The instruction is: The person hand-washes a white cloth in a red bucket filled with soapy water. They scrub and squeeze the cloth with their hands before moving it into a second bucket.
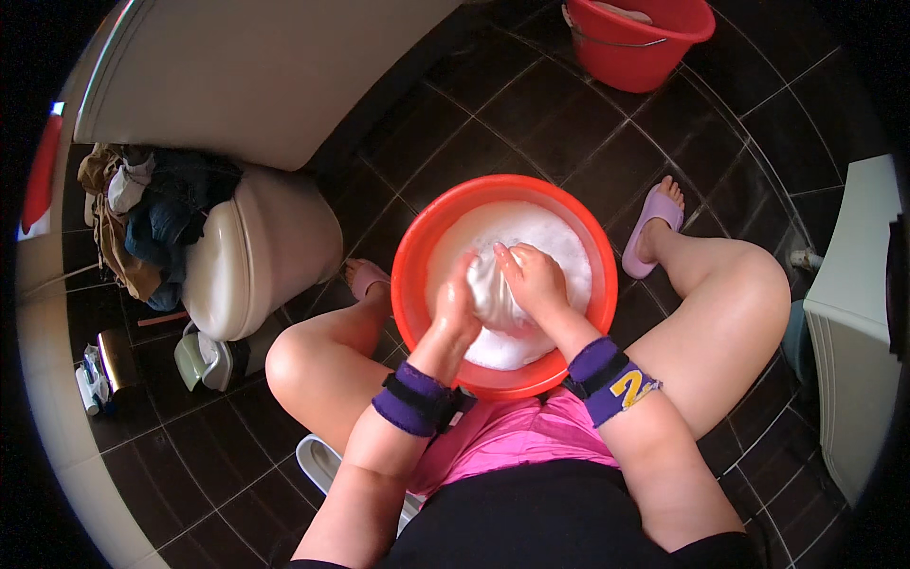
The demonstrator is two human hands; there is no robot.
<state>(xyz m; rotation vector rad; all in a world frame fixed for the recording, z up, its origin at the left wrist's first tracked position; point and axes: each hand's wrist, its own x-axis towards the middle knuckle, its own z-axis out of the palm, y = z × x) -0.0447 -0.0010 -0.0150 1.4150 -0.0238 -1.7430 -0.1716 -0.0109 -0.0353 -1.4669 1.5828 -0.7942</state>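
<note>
A red-orange basin (406, 275) stands on the floor between my legs, with white suds (512, 223) covering the water. Over its middle, a wet whitish cloth (493, 294) is bunched between my two hands. My left hand (457, 299) grips it from the left side, its fingers partly blurred and wet. From the right, my right hand (538, 282) is closed on the same cloth, thumb on top. The cloth's lower part is lost in the foam. Purple bands with black straps wrap both wrists.
A red bucket (630, 47) with a wire handle stands at the far right. To the left, a pile of clothes (161, 213) lies on a white toilet (251, 266). A pale cabinet (858, 332) is at the right. Dark tiles (531, 104) cover the floor.
</note>
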